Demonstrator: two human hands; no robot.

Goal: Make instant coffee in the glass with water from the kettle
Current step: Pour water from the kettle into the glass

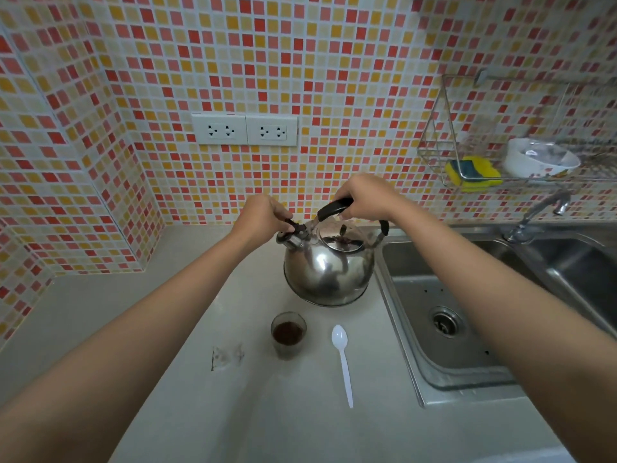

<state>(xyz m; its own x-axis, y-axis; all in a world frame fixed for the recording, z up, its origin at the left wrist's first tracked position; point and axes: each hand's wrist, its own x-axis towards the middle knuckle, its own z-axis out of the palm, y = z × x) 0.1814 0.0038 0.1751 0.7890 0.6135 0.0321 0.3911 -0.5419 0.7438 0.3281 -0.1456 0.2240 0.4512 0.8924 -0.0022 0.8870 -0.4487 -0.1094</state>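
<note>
A shiny steel kettle stands on the pale counter beside the sink. My right hand grips its black top handle. My left hand pinches the black cap lever at the kettle's spout. In front of the kettle stands a small glass with dark brown coffee at its bottom. A white plastic spoon lies on the counter to the right of the glass, bowl end away from me.
A steel sink with a drain and a tap lies to the right. Above it a wire rack holds a yellow sponge and a white bowl. Wall sockets sit behind. A torn sachet scrap lies left of the glass.
</note>
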